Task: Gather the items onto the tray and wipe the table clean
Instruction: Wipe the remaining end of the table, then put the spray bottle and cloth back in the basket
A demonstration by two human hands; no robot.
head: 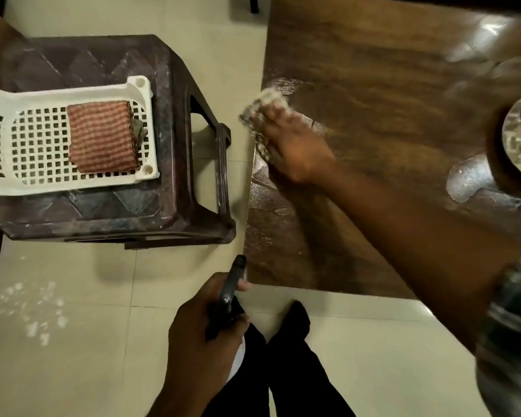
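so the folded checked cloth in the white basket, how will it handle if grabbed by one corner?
The folded checked cloth is probably floppy: it lies in flat soft layers, so a corner grab would likely unfold it. It looks light for its size, being thin fabric. It seems unlikely to slide or roll, resting flat on the grid floor of the white basket.

- One table
- One stool
- One tray
- Two hands
- Two cloths
- One spray bottle
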